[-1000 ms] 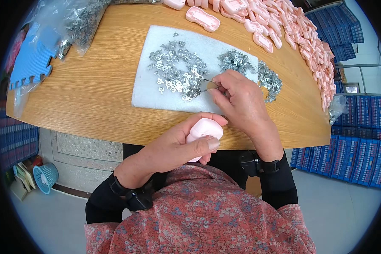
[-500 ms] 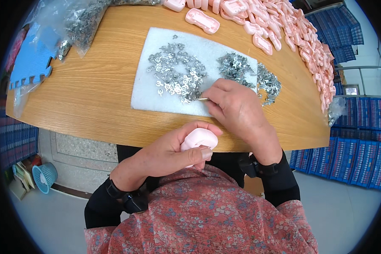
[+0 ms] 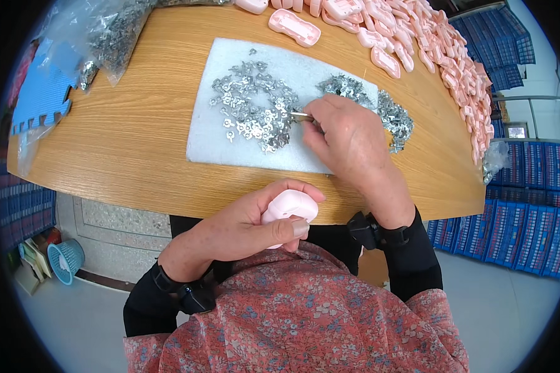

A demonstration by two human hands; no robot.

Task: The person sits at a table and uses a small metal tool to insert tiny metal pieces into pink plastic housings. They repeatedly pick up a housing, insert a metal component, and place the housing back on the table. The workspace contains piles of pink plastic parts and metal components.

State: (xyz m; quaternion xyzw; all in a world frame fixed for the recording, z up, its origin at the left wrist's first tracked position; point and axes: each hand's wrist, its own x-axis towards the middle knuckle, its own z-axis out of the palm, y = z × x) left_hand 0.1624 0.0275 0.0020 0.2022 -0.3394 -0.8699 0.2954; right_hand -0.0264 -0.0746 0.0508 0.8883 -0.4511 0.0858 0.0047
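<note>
My left hand [image 3: 255,221] is closed around a pale pink plastic shell [image 3: 292,205] just off the table's near edge, thumb across it. My right hand [image 3: 354,133] pinches a thin metal tool, like tweezers [image 3: 302,116], most of it hidden by the fingers. Its tip points left at the edge of a loose spread of small silvery metal clips [image 3: 255,102] on a white foam sheet [image 3: 211,140]. Behind the right hand lies a denser heap of metal pieces [image 3: 348,87], partly covered by it.
Many pink shells [image 3: 386,31] pile along the table's far right side; one pink shell [image 3: 294,28] lies nearer the foam. Plastic bags of metal parts [image 3: 121,37] and a blue foam mat [image 3: 40,93] sit at the far left. More metal pieces [image 3: 395,121] lie right of the sheet.
My right hand has moved up and slightly away over the foam with the tool. The foam sheet has shifted slightly left in view. My left hand keeps holding the shell.
</note>
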